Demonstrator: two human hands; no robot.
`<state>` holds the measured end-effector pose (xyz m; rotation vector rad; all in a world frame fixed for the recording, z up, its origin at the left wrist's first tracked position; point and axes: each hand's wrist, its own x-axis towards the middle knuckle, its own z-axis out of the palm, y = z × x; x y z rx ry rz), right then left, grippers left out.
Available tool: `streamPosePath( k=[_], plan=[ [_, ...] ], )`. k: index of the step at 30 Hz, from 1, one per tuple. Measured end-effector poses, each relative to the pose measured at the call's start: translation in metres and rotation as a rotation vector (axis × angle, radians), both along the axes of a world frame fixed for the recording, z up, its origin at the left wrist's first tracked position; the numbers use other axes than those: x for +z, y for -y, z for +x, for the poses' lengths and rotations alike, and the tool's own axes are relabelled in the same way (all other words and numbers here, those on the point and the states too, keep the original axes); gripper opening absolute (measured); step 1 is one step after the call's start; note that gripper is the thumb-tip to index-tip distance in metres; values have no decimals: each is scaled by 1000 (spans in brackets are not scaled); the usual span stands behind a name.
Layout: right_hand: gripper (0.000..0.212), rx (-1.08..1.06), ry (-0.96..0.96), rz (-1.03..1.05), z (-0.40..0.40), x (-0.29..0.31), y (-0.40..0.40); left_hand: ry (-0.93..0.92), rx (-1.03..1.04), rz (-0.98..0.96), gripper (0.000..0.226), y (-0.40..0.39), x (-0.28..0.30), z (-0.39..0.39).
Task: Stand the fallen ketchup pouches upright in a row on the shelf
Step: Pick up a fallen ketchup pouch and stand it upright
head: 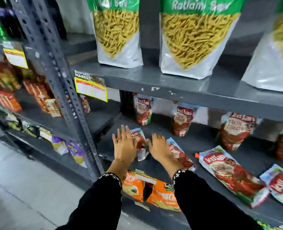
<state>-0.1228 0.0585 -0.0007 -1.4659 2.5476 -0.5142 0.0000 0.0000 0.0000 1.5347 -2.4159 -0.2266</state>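
On the grey middle shelf (pixel 203 143) several red ketchup pouches stand upright at the back, the leftmost (pixel 143 110), another (pixel 183 119) and a third (pixel 236 131). Others lie flat near the front: one (pixel 138 138) between my hands, one (pixel 180 153) partly under my right wrist, and a large one (pixel 232 175) further right. My left hand (pixel 125 145) is spread open at the left side of the fallen pouch. My right hand (pixel 159 145) hovers, fingers apart, at its right side. Neither hand grips it.
The shelf above carries tall green-and-white snack bags (pixel 199 37). A perforated metal upright (pixel 61 83) stands left of my hands. Yellow price tags (pixel 91 88) hang from the shelf edge. Orange snack packs (pixel 150 191) sit on the shelf below. More goods fill the left rack.
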Motion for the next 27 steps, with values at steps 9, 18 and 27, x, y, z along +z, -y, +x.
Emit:
streamPosePath(
  k=[9,18,27],
  plan=[
    [40,-121,499,169,-12,-3,61,-404,359,687,52,47,-19,-15],
    [20,-340,978,-22,-8,7,65,-682,379,742,33,66,-9,-10],
    [31,-298,869,-331,25,-5,56,-568,-11,468,52,80,2,12]
  ],
)
